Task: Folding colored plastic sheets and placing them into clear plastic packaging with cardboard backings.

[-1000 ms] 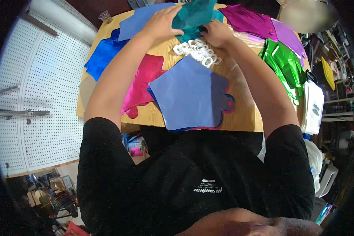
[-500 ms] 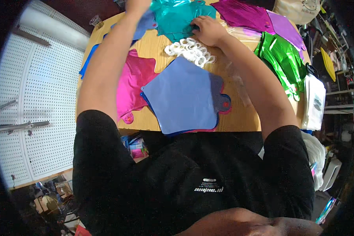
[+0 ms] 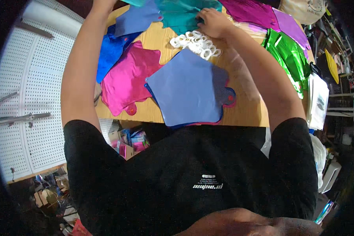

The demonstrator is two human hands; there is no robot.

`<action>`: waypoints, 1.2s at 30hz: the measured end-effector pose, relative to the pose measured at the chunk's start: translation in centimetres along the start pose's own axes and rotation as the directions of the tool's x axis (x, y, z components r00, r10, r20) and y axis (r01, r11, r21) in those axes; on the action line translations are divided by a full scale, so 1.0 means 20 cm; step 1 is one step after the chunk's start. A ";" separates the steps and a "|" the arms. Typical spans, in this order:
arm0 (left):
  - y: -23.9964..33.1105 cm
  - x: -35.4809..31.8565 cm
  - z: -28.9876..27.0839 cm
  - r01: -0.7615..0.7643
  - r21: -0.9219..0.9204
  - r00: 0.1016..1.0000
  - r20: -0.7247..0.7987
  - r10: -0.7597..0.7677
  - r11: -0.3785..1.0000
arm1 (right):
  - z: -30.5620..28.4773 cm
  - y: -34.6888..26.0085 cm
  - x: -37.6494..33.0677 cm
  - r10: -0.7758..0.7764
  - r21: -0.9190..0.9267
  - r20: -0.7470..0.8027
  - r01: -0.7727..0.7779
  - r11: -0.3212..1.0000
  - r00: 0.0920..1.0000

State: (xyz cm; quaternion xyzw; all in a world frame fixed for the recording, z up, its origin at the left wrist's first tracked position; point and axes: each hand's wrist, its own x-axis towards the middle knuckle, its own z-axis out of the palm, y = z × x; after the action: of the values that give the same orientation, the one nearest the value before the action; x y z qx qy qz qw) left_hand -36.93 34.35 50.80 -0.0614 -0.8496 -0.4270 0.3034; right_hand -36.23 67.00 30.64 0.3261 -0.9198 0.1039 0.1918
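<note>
At the upper left edge my left hand (image 3: 103, 4), partly cut off by the picture's rim, is closed at a corner of a thin teal foil balloon (image 3: 134, 2) and draws it out sideways. My right hand (image 3: 214, 23) lies on a stack of flat teal foil balloons (image 3: 179, 19), its fingers curled against them, thumb tucked in. Just below this hand is a heap of white rings (image 3: 196, 44), like small tape rolls. Closer to me rests a pile of flat star-shaped balloons with a greyish-blue one (image 3: 185, 88) on top; blue and pink edges show beneath.
On the left of the wooden table (image 3: 247, 114) lie a pink balloon (image 3: 128, 80), a blue one (image 3: 111, 53) and a greyish-blue one (image 3: 135, 19). Magenta (image 3: 251, 15), lilac (image 3: 291, 27) and green balloons (image 3: 285, 55) lie right. White bags (image 3: 318, 98) hang beside the right edge; a pegboard (image 3: 37, 90) stands left.
My left hand has moved left and outward, pulling the teal balloon's corner along. My right hand has stayed on the teal stack. The view has shifted slightly, uncovering more of the blue and pink balloons.
</note>
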 end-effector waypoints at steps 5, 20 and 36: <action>0.22 -0.50 -0.16 -0.285 0.203 0.955 0.140 0.261 0.937 | -0.21 -0.01 0.17 -0.027 -0.160 0.307 0.079 0.984 0.951; 0.26 -1.53 -0.33 -0.908 -0.018 0.331 0.583 0.742 0.419 | -0.76 -0.75 -0.56 0.368 0.737 0.496 -0.605 0.300 0.786; 0.09 -1.79 -0.31 0.543 -0.517 0.794 0.573 -0.204 0.662 | -0.79 -0.95 -1.00 0.435 0.888 0.367 -0.172 -0.426 0.822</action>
State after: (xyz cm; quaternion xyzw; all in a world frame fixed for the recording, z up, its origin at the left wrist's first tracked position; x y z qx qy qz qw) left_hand -4.41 36.27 34.62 -0.0832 -0.6827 -0.7242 -0.0503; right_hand -5.35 68.62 37.87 0.0526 -0.4819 0.8676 -0.1108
